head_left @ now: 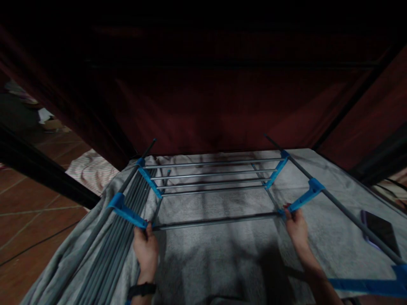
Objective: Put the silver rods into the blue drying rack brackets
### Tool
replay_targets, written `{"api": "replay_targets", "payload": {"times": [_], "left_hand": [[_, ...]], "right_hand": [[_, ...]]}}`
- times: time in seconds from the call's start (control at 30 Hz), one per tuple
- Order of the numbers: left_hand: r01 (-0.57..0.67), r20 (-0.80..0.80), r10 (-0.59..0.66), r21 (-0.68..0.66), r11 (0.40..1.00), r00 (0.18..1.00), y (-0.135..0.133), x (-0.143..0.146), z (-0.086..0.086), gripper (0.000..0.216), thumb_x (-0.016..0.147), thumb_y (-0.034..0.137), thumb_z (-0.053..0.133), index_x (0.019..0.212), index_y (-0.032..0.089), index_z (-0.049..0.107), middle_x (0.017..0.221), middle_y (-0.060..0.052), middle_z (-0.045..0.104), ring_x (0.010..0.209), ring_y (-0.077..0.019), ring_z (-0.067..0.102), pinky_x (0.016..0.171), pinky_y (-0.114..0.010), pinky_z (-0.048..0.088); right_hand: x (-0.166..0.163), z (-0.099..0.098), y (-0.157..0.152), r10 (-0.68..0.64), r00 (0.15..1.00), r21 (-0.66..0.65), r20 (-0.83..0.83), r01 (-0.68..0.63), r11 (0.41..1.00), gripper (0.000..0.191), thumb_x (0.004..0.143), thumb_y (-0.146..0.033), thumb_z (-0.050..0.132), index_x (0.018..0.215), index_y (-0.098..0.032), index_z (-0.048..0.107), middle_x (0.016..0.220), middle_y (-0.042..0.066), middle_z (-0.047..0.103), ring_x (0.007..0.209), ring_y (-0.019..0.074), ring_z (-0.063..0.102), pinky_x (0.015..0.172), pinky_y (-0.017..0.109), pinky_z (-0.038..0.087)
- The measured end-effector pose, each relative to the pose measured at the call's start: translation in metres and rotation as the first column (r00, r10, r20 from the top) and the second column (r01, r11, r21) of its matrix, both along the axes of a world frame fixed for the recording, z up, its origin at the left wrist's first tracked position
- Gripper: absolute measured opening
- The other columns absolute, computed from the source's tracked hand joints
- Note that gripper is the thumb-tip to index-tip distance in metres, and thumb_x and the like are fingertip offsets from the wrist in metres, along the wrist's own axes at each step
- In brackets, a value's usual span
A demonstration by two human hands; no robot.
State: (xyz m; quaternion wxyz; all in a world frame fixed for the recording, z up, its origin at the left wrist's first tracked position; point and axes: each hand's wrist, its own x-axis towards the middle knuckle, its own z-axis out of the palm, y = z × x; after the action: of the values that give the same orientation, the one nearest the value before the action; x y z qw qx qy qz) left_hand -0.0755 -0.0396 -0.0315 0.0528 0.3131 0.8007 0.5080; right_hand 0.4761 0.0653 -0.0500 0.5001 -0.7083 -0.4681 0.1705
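A partly built rack of grey metal rods and blue plastic brackets lies across the grey cloth. My left hand (pixel 146 250), a dark band on its wrist, grips the near end of the left blue bracket (pixel 130 215). Around the near end of the right blue bracket (pixel 303 201) the fingers of my right hand (pixel 296 226) are closed. A single grey rod (pixel 216 221) spans between these two brackets. Farther off, several parallel rods (pixel 216 173) join a far left bracket (pixel 150 180) and a far right bracket (pixel 277 170). Long side poles (pixel 352 218) pass through the outer bracket ends.
Several loose grey rods (pixel 111 245) lie bundled at the left on the grey cloth (pixel 219 254). A phone (pixel 380 233) rests at the right, under a side pole. Another blue bracket (pixel 365 286) is at the lower right. A dark red panel (pixel 210 110) stands behind.
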Motion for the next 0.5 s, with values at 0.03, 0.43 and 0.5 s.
{"api": "replay_targets", "payload": {"times": [0.03, 0.43, 0.5], "left_hand": [[0.003, -0.017, -0.004, -0.006, 1.0, 1.0, 0.003, 0.0, 0.002, 0.02, 0.097, 0.05, 0.054, 0.097, 0.031, 0.051, 0.09, -0.004, 0.064, 0.088, -0.0299, 0.066, 0.084, -0.044, 0.055], [0.017, -0.025, -0.017, 0.003, 1.0, 1.0, 0.071, 0.003, 0.024, 0.012, 0.098, 0.032, 0.056, 0.09, 0.03, 0.048, 0.085, -0.002, 0.063, 0.086, -0.0258, 0.064, 0.082, -0.04, 0.051], [0.012, -0.012, -0.012, -0.024, 1.0, 1.0, 0.076, 0.006, 0.024, 0.013, 0.098, 0.031, 0.056, 0.089, 0.03, 0.048, 0.083, -0.002, 0.062, 0.086, -0.0261, 0.064, 0.083, -0.041, 0.051]], "right_hand": [[0.001, 0.004, 0.003, -0.008, 1.0, -0.011, 0.028, 0.009, 1.0, 0.049, 0.089, -0.071, 0.055, 0.109, -0.028, 0.066, 0.106, 0.015, 0.078, 0.101, 0.0372, 0.074, 0.091, 0.054, 0.059], [0.003, 0.027, 0.064, -0.021, 0.996, 0.015, 0.089, 0.02, 1.0, 0.045, 0.085, -0.068, 0.052, 0.099, -0.028, 0.063, 0.09, 0.013, 0.073, 0.089, 0.0336, 0.068, 0.083, 0.048, 0.052], [0.002, 0.024, 0.07, -0.028, 0.996, 0.017, 0.083, 0.026, 1.0, 0.045, 0.084, -0.07, 0.052, 0.098, -0.028, 0.062, 0.089, 0.013, 0.072, 0.089, 0.0344, 0.068, 0.084, 0.049, 0.052]]}}
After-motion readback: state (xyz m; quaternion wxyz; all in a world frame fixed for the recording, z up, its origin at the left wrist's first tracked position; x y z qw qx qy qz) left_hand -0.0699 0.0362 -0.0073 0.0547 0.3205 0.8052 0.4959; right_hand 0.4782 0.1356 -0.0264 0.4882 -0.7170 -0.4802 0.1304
